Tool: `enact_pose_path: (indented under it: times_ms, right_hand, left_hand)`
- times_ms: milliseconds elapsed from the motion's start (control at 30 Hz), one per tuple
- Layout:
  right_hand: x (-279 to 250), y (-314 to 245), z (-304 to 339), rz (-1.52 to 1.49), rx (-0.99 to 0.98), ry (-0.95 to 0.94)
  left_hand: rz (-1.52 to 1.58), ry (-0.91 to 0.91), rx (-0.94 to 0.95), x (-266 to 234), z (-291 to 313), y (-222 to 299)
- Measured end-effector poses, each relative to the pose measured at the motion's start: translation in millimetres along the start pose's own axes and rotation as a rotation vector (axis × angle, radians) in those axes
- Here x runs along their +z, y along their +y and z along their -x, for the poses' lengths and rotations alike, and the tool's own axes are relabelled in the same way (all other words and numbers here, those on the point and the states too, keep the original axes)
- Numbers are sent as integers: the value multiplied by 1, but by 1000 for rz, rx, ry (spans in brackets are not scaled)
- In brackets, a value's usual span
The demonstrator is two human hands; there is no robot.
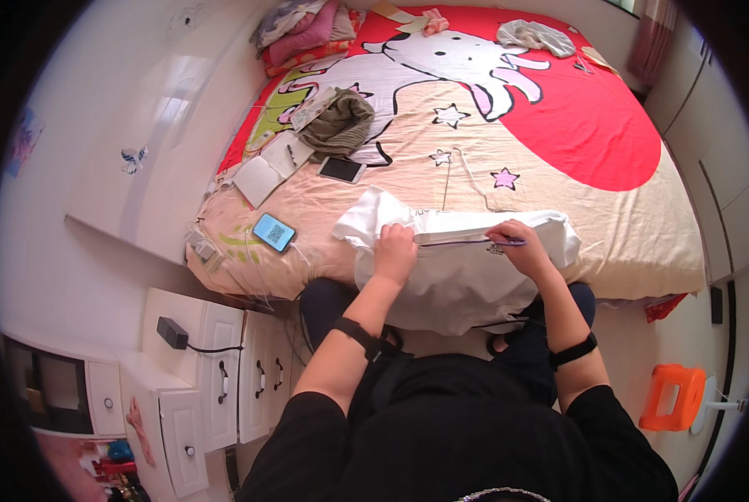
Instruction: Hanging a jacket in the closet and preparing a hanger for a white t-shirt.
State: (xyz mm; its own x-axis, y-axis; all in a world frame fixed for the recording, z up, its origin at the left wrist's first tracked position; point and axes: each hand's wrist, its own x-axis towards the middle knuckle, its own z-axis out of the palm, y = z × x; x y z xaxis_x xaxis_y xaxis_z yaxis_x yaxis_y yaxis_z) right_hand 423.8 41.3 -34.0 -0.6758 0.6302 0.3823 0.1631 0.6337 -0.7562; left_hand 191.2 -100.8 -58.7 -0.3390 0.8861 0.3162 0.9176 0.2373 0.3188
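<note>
A white fabric piece (pixel 475 280), perhaps a bag, lies over my lap and the bed's near edge, with small dark print partly hidden in its folds. My left hand (pixel 397 253) pinches its upper part, fingers curled into the cloth. To the right, my right hand (pixel 521 248) is closed around a slim purple stick-like tool (pixel 512 242). A thin dark purple line runs from there along the fabric's fold toward my left hand; whether it is the tool's shaft or a cord, I cannot tell. A white cord (pixel 472 174) trails on the bed just beyond the fabric.
On the bed (pixel 633 243) at left lie a lit phone (pixel 274 232) with a cable, a dark-screened phone (pixel 342 170), an open notebook (pixel 259 179) and an olive cloth (pixel 338 125). White drawers (pixel 221 376) stand lower left, an orange stool (pixel 674 397) lower right.
</note>
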Motion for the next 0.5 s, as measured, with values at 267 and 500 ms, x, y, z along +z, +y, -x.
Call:
enact_pose_path:
  times_ms: [267, 500]
  right_hand:
    - [5, -11, 4, 0, 166, 87]
    - [-4, -4, 3, -236, 362, 40]
  left_hand:
    - [-245, -169, -244, -9, -14, -1]
    - [-12, -210, -312, -5, -23, -13]
